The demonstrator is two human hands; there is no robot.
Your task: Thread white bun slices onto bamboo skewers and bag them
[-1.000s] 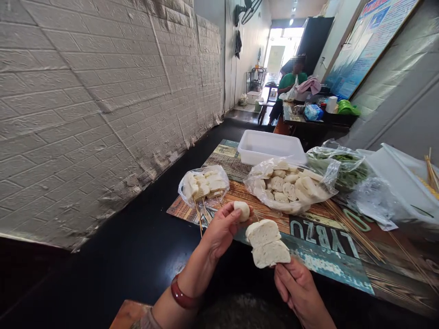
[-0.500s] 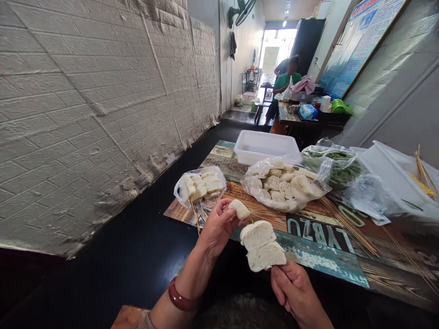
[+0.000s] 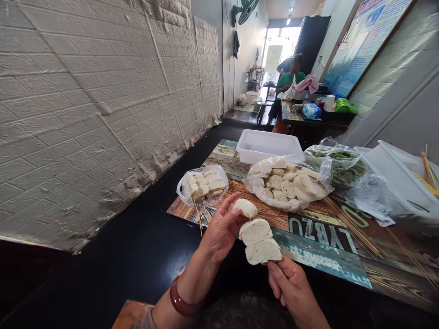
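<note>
My left hand (image 3: 221,226) pinches a white, spongy food slice (image 3: 246,208) between thumb and fingers. Just below that slice, two larger pale slices (image 3: 262,251) sit side by side on a thin wooden skewer, mostly hidden inside them. My right hand (image 3: 291,281) is closed around the skewer's lower end, with the fingertips against the bottom slice. Beyond my left hand lies a clear bag of skewered slices (image 3: 206,183), its sticks pointing toward me. A larger clear bag of loose slices (image 3: 283,185) rests farther right on the table.
Bare skewers (image 3: 356,226) lie on the patterned tabletop (image 3: 322,260) at right. Behind are a white plastic tub (image 3: 269,148), a bag of greens (image 3: 339,167) and a white bin (image 3: 394,169) holding sticks. A person in green (image 3: 286,82) sits at a far table.
The slice in my left hand has come closer to the two skewered slices and lined up above them. My left fingers have spread slightly. The view has shifted a little.
</note>
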